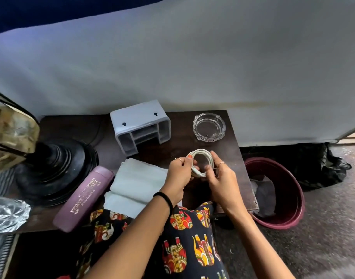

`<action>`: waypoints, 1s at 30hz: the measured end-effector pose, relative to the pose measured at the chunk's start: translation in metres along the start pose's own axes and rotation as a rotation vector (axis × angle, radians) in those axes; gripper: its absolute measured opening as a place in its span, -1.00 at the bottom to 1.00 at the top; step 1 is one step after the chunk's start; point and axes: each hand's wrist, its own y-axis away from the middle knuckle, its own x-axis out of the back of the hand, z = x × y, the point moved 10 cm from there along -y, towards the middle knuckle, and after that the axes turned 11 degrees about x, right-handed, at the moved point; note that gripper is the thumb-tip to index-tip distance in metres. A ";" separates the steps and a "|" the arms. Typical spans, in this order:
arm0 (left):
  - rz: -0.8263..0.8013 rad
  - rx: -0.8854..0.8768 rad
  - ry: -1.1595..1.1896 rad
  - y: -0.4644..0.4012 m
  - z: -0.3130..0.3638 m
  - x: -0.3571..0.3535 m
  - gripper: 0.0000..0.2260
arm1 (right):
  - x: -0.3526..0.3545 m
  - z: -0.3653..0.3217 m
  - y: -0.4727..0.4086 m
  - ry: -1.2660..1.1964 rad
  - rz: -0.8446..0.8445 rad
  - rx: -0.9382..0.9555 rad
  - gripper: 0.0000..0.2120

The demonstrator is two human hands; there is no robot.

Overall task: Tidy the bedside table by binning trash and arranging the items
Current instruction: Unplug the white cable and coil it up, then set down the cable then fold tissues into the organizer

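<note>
A white cable (205,155) is wound into a round coil just above the dark wooden bedside table (233,150). My left hand (178,176) pinches the coil's left side, thumb on top. My right hand (221,179) holds its right side and the plug end at the bottom. On the table lie a folded white cloth (136,180), a purple bottle (82,200) on its side, a grey plastic organiser (141,125) tipped over, and a clear glass ashtray (209,126).
A black lamp base (58,168) stands at the table's left, with crinkled clear plastic (7,214) beside it. A maroon bin (281,196) holding crumpled trash sits on the floor to the right. A white-sheeted bed (192,67) rises behind the table.
</note>
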 end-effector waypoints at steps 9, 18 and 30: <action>0.152 -0.216 -0.395 0.001 0.025 0.001 -0.76 | 0.006 0.030 -0.014 0.086 -0.013 -0.115 -0.60; 0.203 -0.318 -0.622 0.007 0.035 -0.006 -0.65 | 0.006 0.034 -0.019 0.250 -0.019 -0.132 -0.57; 0.277 -0.429 -0.586 0.026 0.051 0.005 -0.73 | 0.028 0.030 -0.018 0.193 -0.068 -0.206 -0.67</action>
